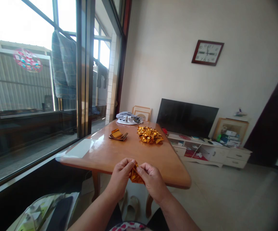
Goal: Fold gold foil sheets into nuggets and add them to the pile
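Observation:
Between my two hands, just in front of the table's near edge, is a piece of shiny gold foil (136, 176), partly folded. My left hand (122, 173) pinches its upper left side with thumb and fingers. On the other side my right hand (152, 178) grips it the same way, thumb on top. Further back on the table (114, 157) lies a heap of folded gold foil pieces (149, 135). To its left sits a small stack of flat gold foil sheets (118, 134). The fingers hide part of the foil I hold.
Grey and white cloth (129, 118) is piled at the table's far end. A television (187, 117) stands on a white cabinet (215, 154) to the right. Glass sliding doors (83, 70) run along the left. A bag (45, 211) is at lower left.

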